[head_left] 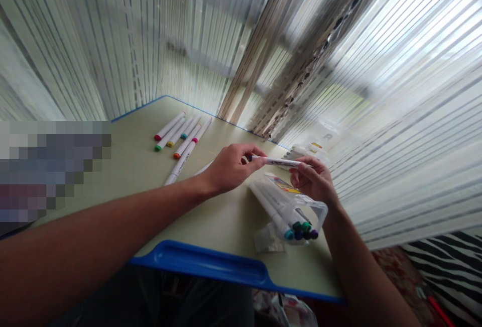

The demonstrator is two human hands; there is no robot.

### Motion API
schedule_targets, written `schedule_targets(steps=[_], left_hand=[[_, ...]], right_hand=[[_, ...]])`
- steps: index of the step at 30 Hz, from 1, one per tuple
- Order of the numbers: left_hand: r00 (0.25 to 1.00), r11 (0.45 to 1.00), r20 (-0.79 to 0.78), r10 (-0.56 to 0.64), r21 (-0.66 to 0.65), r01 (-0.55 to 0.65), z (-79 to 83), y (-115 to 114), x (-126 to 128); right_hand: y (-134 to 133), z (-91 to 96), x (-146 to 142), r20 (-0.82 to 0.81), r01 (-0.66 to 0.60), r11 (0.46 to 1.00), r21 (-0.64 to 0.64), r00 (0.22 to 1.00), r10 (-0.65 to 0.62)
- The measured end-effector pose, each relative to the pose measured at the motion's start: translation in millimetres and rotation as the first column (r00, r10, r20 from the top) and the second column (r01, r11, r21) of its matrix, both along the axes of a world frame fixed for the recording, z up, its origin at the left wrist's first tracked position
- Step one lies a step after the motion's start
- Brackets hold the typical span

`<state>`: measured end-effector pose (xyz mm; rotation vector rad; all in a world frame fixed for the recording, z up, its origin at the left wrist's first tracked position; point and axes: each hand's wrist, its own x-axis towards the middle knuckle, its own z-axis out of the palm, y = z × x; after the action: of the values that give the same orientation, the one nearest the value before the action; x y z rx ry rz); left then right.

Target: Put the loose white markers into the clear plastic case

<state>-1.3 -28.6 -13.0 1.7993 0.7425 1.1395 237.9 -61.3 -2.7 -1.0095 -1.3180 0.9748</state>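
Observation:
A white marker [280,161] with a dark blue end is held level above the table by both hands. My left hand [236,166] pinches its dark end, and my right hand [314,179] grips the other end between thumb and fingers. Just below lies a clear plastic case [259,186] with several markers inside, their blue, green and purple ends [301,230] facing me. Several white markers with coloured ends [175,132] lie side by side at the far left of the table. Another white marker [176,166] lies nearer, partly hidden by my left forearm.
The pale table [218,226] has a blue rim and a blue tray groove [211,265] along its front. A clear plastic piece [269,238] lies by the case. Another clear container [311,151] stands behind my right hand. String curtains [211,30] hang along the back and right.

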Motion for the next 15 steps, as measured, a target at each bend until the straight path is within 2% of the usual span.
schedule_targets(steps=[8, 15], left_hand=[[1.000, 1.000, 0.005, -0.006, -0.003, 0.006, 0.5, 0.0, -0.8], [0.990, 0.990, 0.141, -0.030, -0.135, 0.049, 1.6, -0.9, 2.2]], right_hand=[[-0.7, 0.5, -3.5, -0.054, -0.017, 1.000, -0.021, 0.998, 0.016], [1.7, -0.2, -2.4, -0.098, -0.010, 1.000, -0.004, 0.995, 0.009]])
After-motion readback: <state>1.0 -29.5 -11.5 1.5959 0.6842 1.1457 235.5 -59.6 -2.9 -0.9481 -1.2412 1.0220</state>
